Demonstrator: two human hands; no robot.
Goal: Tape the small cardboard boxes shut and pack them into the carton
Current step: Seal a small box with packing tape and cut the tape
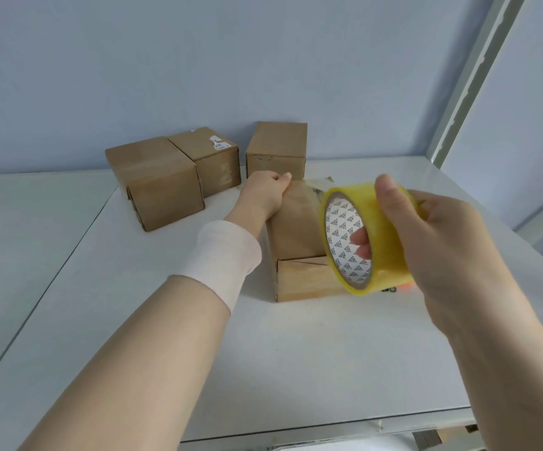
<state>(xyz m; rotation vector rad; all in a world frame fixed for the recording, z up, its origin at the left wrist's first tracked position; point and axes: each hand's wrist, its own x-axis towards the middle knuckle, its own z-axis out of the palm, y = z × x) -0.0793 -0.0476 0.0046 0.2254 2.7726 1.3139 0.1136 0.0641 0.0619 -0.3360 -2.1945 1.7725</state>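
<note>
At the middle of the surface, we steady a small box for taping.
Our left hand grips its far edge; our right hand pinches the tape roll, thumb outside, fingers through the core. We judge the cardboard light, stiff and likely to slide, so best held by its edges.

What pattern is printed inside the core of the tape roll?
Small dark triangles on white, inside the tape roll, best seen in the head view.
</note>
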